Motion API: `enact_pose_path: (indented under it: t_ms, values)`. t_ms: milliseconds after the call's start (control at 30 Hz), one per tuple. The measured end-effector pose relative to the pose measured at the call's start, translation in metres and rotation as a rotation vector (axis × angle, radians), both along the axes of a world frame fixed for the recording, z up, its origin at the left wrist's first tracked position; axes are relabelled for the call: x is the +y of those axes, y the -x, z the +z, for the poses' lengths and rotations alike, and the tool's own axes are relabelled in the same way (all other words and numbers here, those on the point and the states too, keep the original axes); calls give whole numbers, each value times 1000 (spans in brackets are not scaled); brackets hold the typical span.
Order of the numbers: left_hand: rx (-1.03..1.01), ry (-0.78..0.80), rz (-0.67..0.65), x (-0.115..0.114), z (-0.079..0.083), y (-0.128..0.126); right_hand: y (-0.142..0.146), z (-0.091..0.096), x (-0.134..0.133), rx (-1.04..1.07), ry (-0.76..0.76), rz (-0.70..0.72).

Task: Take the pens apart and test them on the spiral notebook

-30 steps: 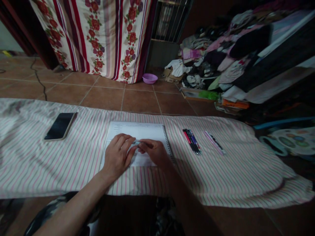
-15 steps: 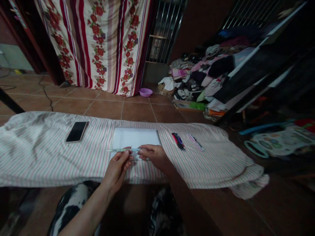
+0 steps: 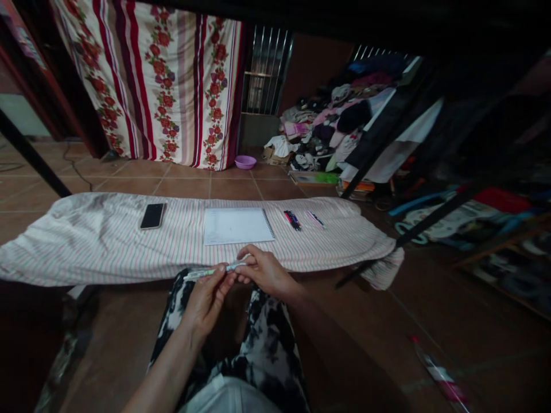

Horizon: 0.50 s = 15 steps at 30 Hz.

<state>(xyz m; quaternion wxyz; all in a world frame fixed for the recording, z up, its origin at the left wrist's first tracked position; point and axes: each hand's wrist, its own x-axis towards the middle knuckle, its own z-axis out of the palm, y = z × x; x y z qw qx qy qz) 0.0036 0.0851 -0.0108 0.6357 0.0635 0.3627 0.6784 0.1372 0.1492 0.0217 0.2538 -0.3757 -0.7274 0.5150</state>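
Between both hands I hold a slim pen (image 3: 198, 274), pale green toward its left end and light blue toward the right. My left hand (image 3: 214, 292) is closed on its middle, thumb on top. My right hand (image 3: 260, 269) pinches the light blue end, with the index finger arched. Both hands are above my lap, at the near edge of the striped cloth (image 3: 185, 246). Beyond them lies an open spiral notebook (image 3: 236, 226) with a nearly blank page. To its right are several dark and red pens (image 3: 292, 220) and some pale slim pens (image 3: 316, 219).
A phone (image 3: 153, 216) lies face up on the cloth's left part. Dark poles (image 3: 38, 158) rise at the cloth's ends. Past it are a purple basin (image 3: 245, 162), a floral curtain (image 3: 181, 92) and heaped clothes (image 3: 327, 123). A pink-ended bottle (image 3: 445, 381) is on the floor at right.
My view has tilted down and back, so more of my lap shows. My hands, still holding the pen, have drawn back from over the notebook to the cloth's near edge.
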Motion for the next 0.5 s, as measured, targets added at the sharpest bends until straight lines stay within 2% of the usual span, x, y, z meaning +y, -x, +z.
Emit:
enact_pose_path:
  t_ms: [100, 233, 367, 500]
  values:
    - [-19, -9, -20, -19, 0, -2, -4, 3, -17, -30, 3, 4]
    - [-62, 75, 11, -36, -2, -6, -5, -1, -35, -16, -6, -19]
    - [-110, 114, 27, -43, -1, -11, -6, -8, -45, 34, -25, -77]
    - [-134, 135, 43, -45, 3, -12, -7, -10, -49, 113, 60, -50]
